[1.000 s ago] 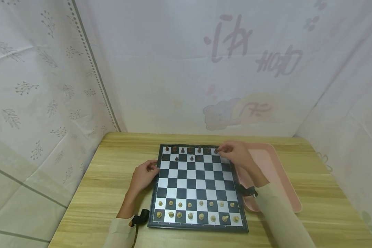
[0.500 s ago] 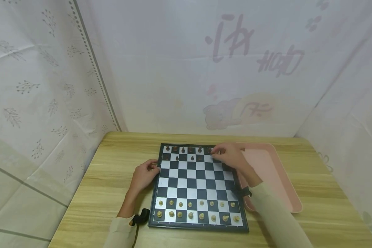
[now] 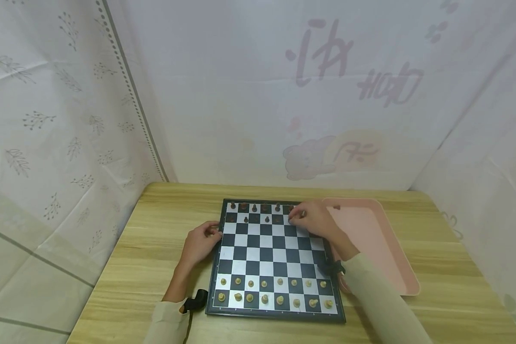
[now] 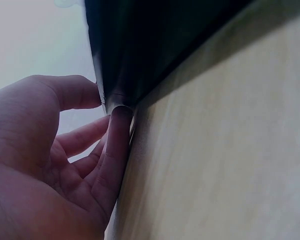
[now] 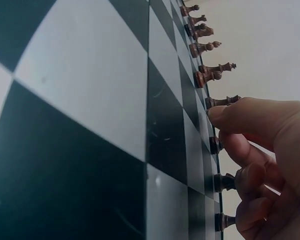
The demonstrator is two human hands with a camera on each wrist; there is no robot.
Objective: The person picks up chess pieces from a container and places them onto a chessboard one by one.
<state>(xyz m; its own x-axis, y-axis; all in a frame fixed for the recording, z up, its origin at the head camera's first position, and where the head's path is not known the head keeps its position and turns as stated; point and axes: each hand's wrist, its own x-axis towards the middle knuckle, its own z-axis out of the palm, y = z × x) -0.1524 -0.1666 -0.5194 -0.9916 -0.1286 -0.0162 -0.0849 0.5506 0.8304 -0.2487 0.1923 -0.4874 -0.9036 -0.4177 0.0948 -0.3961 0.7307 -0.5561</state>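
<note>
A black-and-white chessboard [image 3: 266, 248] lies on the wooden table. My left hand [image 3: 199, 243] grips its left edge; in the left wrist view the thumb and a finger pinch the dark rim. My right hand [image 3: 316, 220] is over the far right part of the board, at the second row from the back. Its thumb and fingers pinch a small dark chess piece [image 3: 289, 220], mostly hidden by the fingertips. Dark brown pieces [image 5: 205, 47] stand along the far row in the right wrist view, several of them partly behind my fingers. Others stand in the second row.
Two rows of pale chess pieces [image 3: 264, 298] stand along the near side of the board. A pink tray [image 3: 393, 239] is to the right, partly under my right forearm, with a small dark piece [image 3: 337, 207] at its back left. Fabric walls hang beyond the table [image 3: 172, 205].
My right hand has moved left and slightly nearer along the far rows, from the right corner to the second row. The left hand keeps its place on the edge.
</note>
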